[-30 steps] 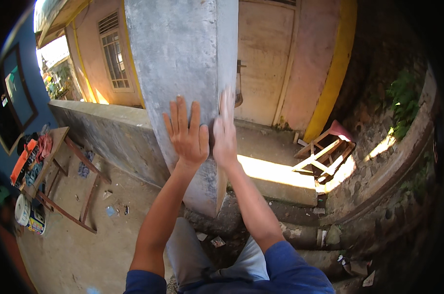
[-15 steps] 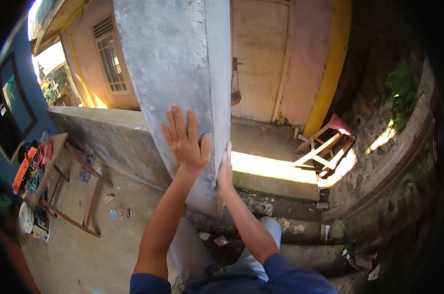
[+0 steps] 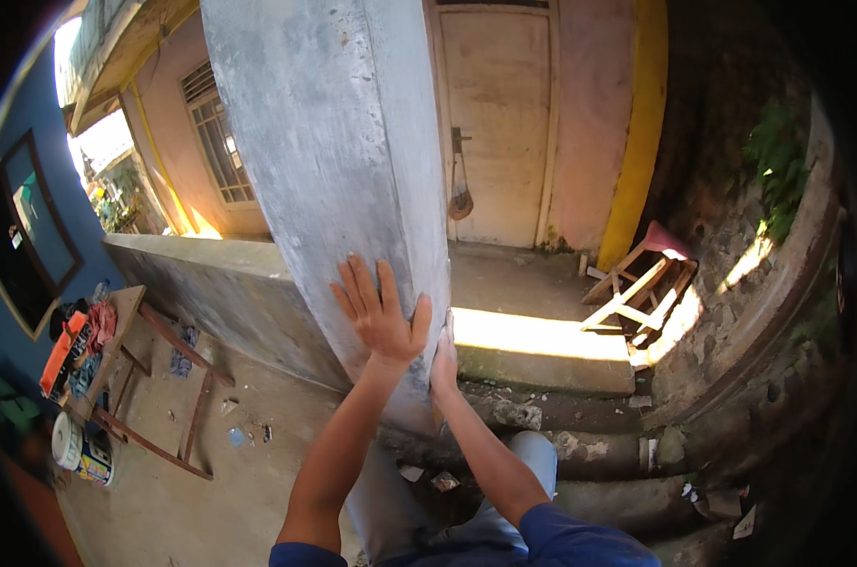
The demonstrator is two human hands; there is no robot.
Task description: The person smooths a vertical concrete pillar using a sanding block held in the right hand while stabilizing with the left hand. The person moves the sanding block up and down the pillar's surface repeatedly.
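Observation:
A grey, mottled concrete pillar (image 3: 306, 132) rises in front of me. My left hand (image 3: 381, 317) lies on the pillar's front face low down, fingers straight and spread upward, thumb beside the corner edge. Just right of it, my right hand (image 3: 444, 354) rests along the pillar's side face near the same corner, seen edge-on with fingers extended upward and partly hidden. I see nothing held in either hand.
A low concrete wall (image 3: 202, 274) runs left from the pillar. A wooden bench (image 3: 126, 321) with cloths and a bucket (image 3: 79, 444) are at left. A door (image 3: 495, 123) stands behind. An upturned wooden stool (image 3: 636, 293) and rough steps (image 3: 589, 491) are at right.
Both hands have slid down the pillar, the right one from higher up, and they remain on its two faces. The view has shifted slightly.

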